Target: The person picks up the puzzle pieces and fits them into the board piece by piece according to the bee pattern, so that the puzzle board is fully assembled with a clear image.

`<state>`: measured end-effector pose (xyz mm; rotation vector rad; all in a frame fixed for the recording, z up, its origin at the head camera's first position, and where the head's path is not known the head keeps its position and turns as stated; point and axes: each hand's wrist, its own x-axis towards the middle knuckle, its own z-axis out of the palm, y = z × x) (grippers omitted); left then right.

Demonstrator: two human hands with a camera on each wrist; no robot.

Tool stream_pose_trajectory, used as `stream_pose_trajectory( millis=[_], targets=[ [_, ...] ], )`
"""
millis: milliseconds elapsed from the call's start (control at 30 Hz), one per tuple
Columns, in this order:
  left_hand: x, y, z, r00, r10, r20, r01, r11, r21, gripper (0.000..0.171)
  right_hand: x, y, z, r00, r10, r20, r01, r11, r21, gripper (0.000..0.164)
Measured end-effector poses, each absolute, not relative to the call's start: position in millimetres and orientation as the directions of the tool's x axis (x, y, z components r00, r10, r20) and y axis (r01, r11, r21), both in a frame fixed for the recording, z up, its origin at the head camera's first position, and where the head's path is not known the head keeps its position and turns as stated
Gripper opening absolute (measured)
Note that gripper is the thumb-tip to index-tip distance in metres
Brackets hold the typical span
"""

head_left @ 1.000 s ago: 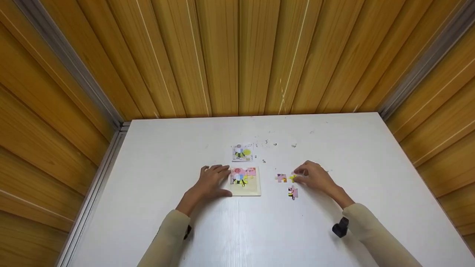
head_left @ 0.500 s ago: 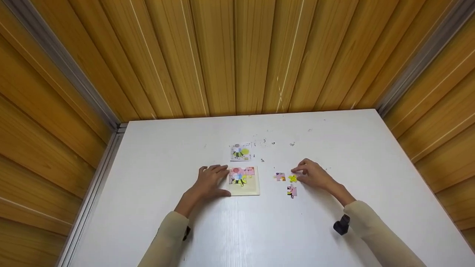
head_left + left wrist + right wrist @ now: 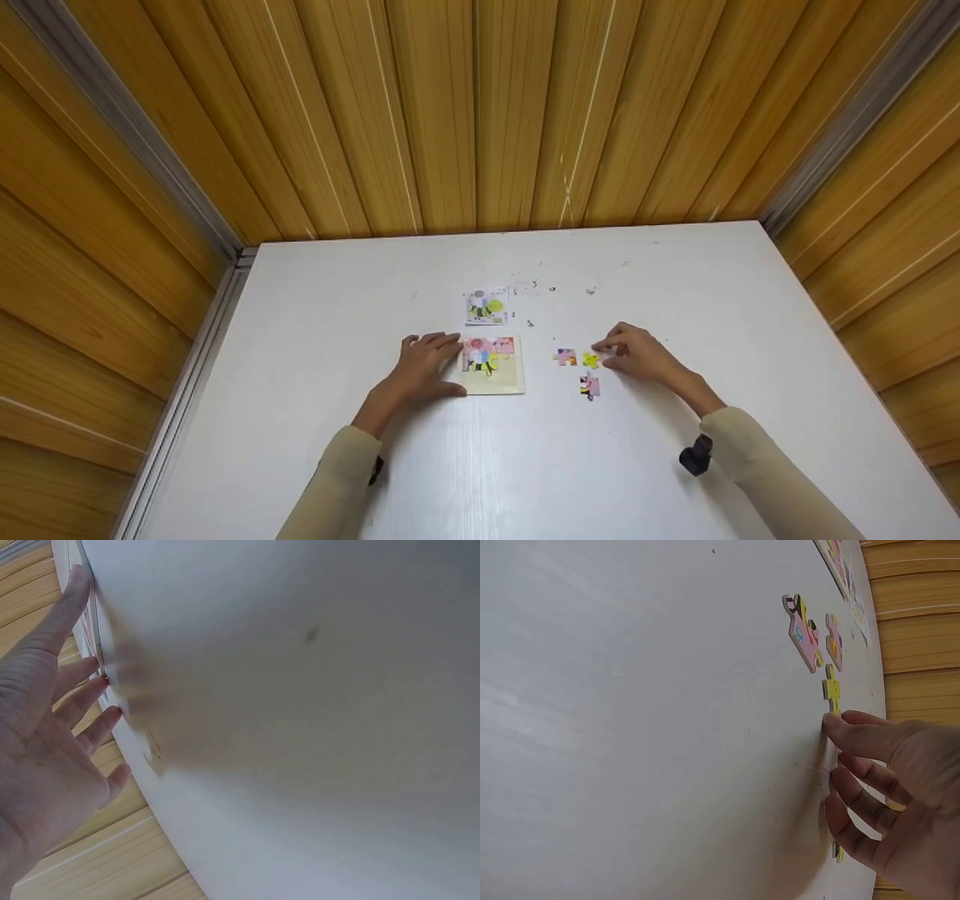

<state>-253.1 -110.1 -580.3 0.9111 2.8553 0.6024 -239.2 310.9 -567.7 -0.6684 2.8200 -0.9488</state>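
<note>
Left hand (image 3: 421, 369): fingers and thumb spread wide along the left edge of the puzzle board (image 3: 504, 382), gripping nothing; same pose as 1 second ago. Right hand (image 3: 643, 355): thumb and fingers parted, loosely bent, nothing held. Yellow piece (image 3: 591, 360): flat on the worktop (image 3: 480, 465), right of the board, partly covered by fingertips 1 second ago, now showing whole just beside them; contact cannot be told. Pink-and-orange piece (image 3: 565, 357), pink-and-black piece (image 3: 593, 385): nearby, unmoved.
</note>
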Motion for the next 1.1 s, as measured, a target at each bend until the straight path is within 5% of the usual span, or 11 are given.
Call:
stream_pose_trajectory(
  millis=[1100],
  targets=[
    [-251,-110,-578,-0.816,0.576,0.05,0.542,0.732,0.412,0.083,-242,302,-564,-0.912,-0.401,0.083,-0.379,0.752,-0.54,0.026]
  ],
)
